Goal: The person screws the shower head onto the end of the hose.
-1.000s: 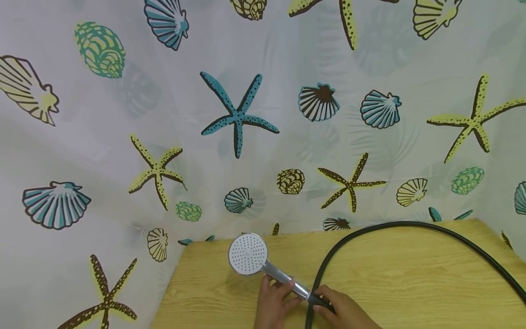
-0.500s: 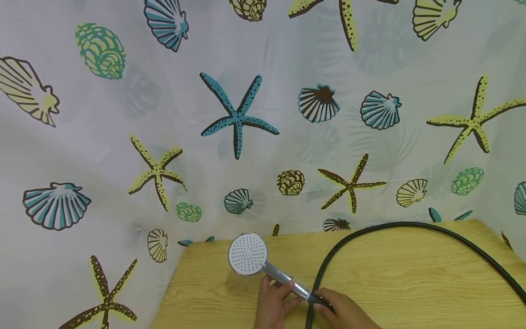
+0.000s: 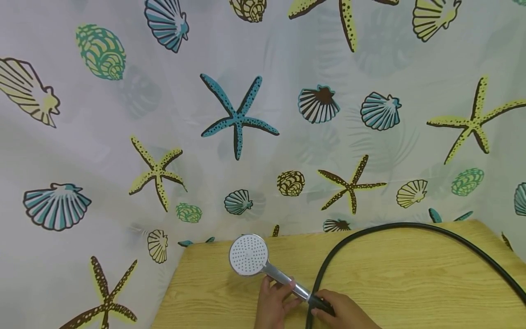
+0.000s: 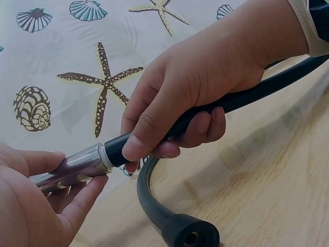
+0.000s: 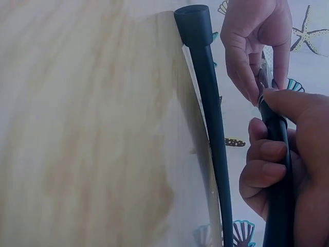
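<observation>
A chrome hand shower point(image 3: 248, 254) with a round white spray face is held tilted above the wooden table, its face toward the head camera. My left hand point(image 3: 273, 304) grips its handle point(image 4: 85, 163) between thumb and fingers. Against the handle's lower end sits the black end of a rubber hose point(image 4: 119, 148), which my right hand point(image 3: 343, 310) grips with the thumb along the top. A pale ring shows at the joint in the left wrist view; how far the parts are seated I cannot tell. The hose's other end, a wide black connector point(image 5: 194, 23), hangs free.
From the hands the black hose point(image 3: 394, 225) loops across the wooden table point(image 3: 411, 274) and leaves at the right edge. A white curtain point(image 3: 271, 151) printed with shells and starfish surrounds the table at the back and sides.
My right hand's fingers have shifted slightly on the hose end. The hand shower and my left hand stay almost where they were.
</observation>
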Available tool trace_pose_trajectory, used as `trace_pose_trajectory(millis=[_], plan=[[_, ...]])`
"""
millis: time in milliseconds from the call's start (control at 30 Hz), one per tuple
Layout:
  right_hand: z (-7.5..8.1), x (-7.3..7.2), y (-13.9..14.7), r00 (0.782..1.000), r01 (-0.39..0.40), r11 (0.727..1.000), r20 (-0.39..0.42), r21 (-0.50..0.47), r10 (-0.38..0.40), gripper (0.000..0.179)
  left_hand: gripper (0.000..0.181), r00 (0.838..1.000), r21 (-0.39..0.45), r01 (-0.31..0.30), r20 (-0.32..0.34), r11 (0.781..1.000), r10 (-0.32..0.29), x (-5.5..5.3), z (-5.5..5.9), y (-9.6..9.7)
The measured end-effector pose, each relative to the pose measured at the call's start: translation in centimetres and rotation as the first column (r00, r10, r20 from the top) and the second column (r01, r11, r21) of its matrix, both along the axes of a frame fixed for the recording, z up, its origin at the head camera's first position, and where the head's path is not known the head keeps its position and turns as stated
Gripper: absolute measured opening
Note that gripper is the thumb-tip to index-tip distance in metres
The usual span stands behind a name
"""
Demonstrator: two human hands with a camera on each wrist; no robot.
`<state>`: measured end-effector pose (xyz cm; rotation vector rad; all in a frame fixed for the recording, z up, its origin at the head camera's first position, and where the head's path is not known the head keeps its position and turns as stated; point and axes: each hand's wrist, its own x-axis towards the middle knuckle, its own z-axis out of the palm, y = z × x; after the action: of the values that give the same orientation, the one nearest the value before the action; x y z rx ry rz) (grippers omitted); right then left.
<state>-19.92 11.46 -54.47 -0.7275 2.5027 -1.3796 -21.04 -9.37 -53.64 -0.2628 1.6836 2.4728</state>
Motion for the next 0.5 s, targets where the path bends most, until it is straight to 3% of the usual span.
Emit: trace_pose_trajectory(millis=[500], plan=[[-0.14, 0.18, 0.12, 0.998, 0.02, 1.0, -0.064, 0.002, -0.02, 0.026, 0.068, 1.0, 0.001, -0.004, 0.004, 1.0, 0.004, -0.14, -0.12, 0.15]])
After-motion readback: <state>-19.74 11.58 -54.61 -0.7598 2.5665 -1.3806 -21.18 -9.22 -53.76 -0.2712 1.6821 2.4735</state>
